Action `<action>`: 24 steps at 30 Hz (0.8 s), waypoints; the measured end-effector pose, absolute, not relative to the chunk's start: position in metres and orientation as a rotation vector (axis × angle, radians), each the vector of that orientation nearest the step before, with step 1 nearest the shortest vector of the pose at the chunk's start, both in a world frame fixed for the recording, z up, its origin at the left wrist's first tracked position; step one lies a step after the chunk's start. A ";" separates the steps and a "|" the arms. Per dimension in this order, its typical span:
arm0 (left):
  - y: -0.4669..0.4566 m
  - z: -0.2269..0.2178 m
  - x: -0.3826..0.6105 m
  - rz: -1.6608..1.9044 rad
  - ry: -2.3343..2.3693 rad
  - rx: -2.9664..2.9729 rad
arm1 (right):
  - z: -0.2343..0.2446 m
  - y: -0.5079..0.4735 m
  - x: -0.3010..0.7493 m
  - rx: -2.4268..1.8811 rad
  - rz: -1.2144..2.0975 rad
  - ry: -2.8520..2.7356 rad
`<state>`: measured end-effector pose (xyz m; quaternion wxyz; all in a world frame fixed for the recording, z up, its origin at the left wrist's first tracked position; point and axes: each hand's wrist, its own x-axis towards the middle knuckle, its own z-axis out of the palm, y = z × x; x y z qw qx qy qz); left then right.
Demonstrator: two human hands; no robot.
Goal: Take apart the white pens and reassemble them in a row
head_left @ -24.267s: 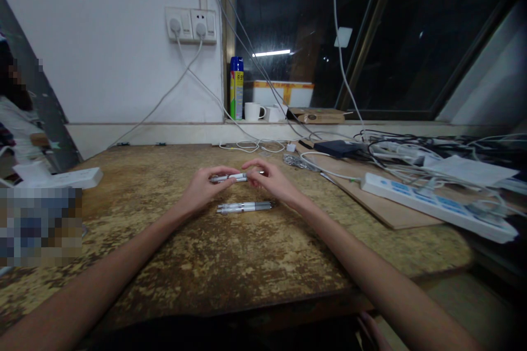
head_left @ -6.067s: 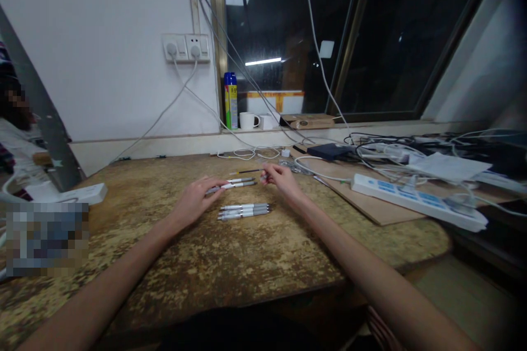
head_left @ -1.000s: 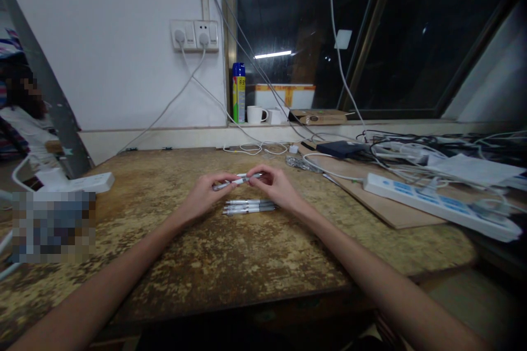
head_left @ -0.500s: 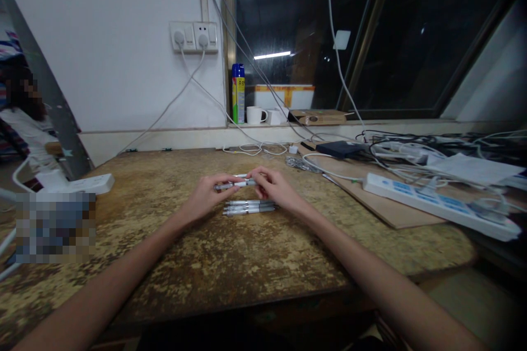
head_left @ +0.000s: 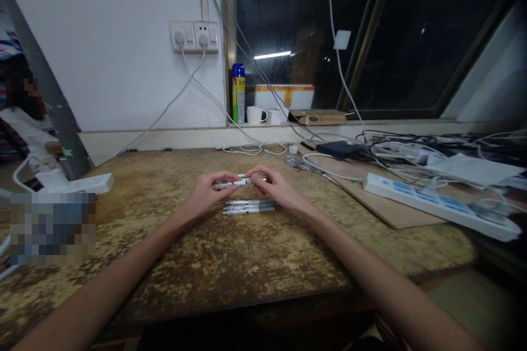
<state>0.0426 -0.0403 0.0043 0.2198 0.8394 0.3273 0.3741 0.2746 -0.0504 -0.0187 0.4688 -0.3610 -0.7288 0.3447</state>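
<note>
Between my hands a white and clear pen point(head_left: 233, 183) lies roughly level, just above the table. The fingers of my left hand point(head_left: 205, 192) are closed on its left part. My right hand point(head_left: 272, 184) pinches its right part, and the fingers hide that end. Part of another pen shows just behind the held one, mostly covered by my hands. Nearer to me, several similar pens point(head_left: 249, 207) lie side by side on the worn wooden table point(head_left: 247, 258).
A white power strip point(head_left: 436, 205) and a brown board point(head_left: 382, 205) lie at right, with tangled cables behind. Another power strip point(head_left: 93, 184) is at left, near a person point(head_left: 28, 115). A spray can point(head_left: 238, 93) and white mug point(head_left: 256, 115) stand on the sill.
My right fingers have shifted slightly on the held pen, and its left end sits a little further left. The pens in the row have not moved.
</note>
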 end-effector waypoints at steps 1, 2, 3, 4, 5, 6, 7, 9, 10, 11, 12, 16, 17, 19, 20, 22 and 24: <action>-0.040 0.004 0.043 1.038 0.900 2.324 | -0.018 -0.051 0.274 -0.895 0.871 -1.783; -0.040 0.004 0.043 1.042 0.897 2.327 | -0.018 -0.051 0.274 -0.896 0.881 -1.778; -0.040 0.004 0.043 1.046 0.898 2.330 | -0.018 -0.051 0.274 -0.887 0.868 -1.777; -0.040 0.004 0.043 1.052 0.902 2.331 | -0.018 -0.051 0.274 -0.869 0.844 -1.779; -0.040 0.004 0.043 1.056 0.906 2.332 | -0.018 -0.051 0.274 -0.847 0.823 -1.780; -0.040 0.004 0.043 1.060 0.904 2.331 | -0.018 -0.051 0.274 -0.832 0.819 -1.781; -0.040 0.004 0.043 1.059 0.896 2.331 | -0.018 -0.050 0.274 -0.830 0.833 -1.783; -0.041 0.005 0.043 1.048 0.870 2.333 | -0.019 -0.051 0.274 -0.854 0.899 -1.790; -0.041 0.005 0.043 1.041 0.860 2.334 | -0.019 -0.051 0.274 -0.870 0.926 -1.789; -0.042 0.005 0.043 1.035 0.858 2.334 | -0.019 -0.051 0.274 -0.879 0.934 -1.787; -0.042 0.005 0.043 1.033 0.865 2.332 | -0.019 -0.052 0.274 -0.880 0.925 -1.787; -0.042 0.005 0.043 1.047 0.900 2.322 | -0.016 -0.054 0.273 -0.826 0.842 -1.790; -0.041 0.005 0.043 1.045 0.895 2.325 | -0.015 -0.055 0.273 -0.815 0.844 -1.799; -0.042 0.006 0.043 1.036 0.880 2.331 | -0.014 -0.056 0.274 -0.818 0.882 -1.809; -0.043 0.007 0.043 1.034 0.877 2.335 | -0.014 -0.056 0.274 -0.828 0.909 -1.808; -0.045 0.010 0.042 1.041 0.891 2.346 | -0.014 -0.057 0.274 -0.845 0.975 -1.792; -0.048 0.013 0.042 1.054 0.912 2.353 | -0.014 -0.057 0.274 -0.842 1.059 -1.754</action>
